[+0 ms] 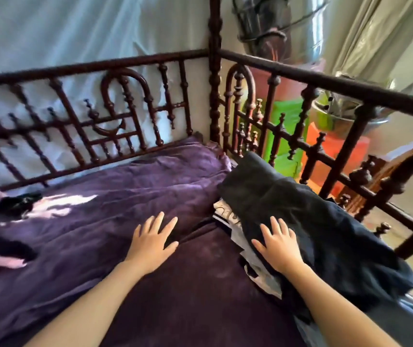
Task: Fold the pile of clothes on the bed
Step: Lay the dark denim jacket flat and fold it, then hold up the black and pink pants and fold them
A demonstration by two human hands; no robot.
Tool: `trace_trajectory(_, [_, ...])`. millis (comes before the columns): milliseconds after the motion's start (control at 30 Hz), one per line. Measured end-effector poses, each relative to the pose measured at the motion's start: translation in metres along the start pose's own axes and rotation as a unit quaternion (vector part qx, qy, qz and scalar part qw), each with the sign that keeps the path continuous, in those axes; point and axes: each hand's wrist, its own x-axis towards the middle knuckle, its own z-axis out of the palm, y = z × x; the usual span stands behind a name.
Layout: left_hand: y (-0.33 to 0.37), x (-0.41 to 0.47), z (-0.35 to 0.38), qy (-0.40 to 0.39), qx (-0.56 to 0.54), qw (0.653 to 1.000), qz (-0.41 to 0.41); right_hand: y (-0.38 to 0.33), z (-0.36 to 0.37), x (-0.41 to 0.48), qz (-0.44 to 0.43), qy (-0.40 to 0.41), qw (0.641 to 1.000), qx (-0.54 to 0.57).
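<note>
Your left hand lies flat on the purple cover, fingers straight and spread, holding nothing. Your right hand rests palm down on the pile, fingers fanned wide over its top dark garment. The pile sits at the cover's right side, near the corner of the wooden rail. White printed cloth shows under the dark garment. Well apart, at the left edge, lies a black and pink garment.
</note>
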Motion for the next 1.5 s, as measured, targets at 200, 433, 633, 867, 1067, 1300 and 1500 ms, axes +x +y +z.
trace_trajectory(200, [-0.111,-0.112,-0.033,0.072,0.003,0.99,-0.119,-0.139,-0.044,-0.024,-0.169,0.019,0.985,0.025])
trace_trajectory(433, [-0.255,-0.243,-0.047,0.177,0.024,0.957,-0.228,-0.285,-0.088,-0.072,-0.302,0.016,0.953,0.016])
trace_trajectory(633, [-0.355,-0.333,-0.017,0.136,0.0,0.952,-0.274,-0.4,-0.098,-0.113,-0.34,-0.004,0.94,-0.018])
trace_trajectory(867, [-0.477,-0.404,0.02,0.068,-0.013,0.951,-0.301,-0.554,-0.074,-0.149,-0.357,-0.021,0.934,-0.026])
trace_trajectory(1067, [-0.553,-0.411,0.064,0.04,-0.03,0.942,-0.331,-0.658,-0.035,-0.142,-0.374,-0.078,0.922,-0.06])
trace_trajectory(1300, [-0.617,-0.353,0.164,0.016,-0.073,0.937,-0.342,-0.74,0.049,-0.076,-0.38,-0.114,0.915,-0.078])
trace_trajectory(1500, [-0.653,-0.295,0.254,-0.081,-0.092,0.934,-0.336,-0.781,0.143,-0.001,-0.326,-0.156,0.93,-0.061])
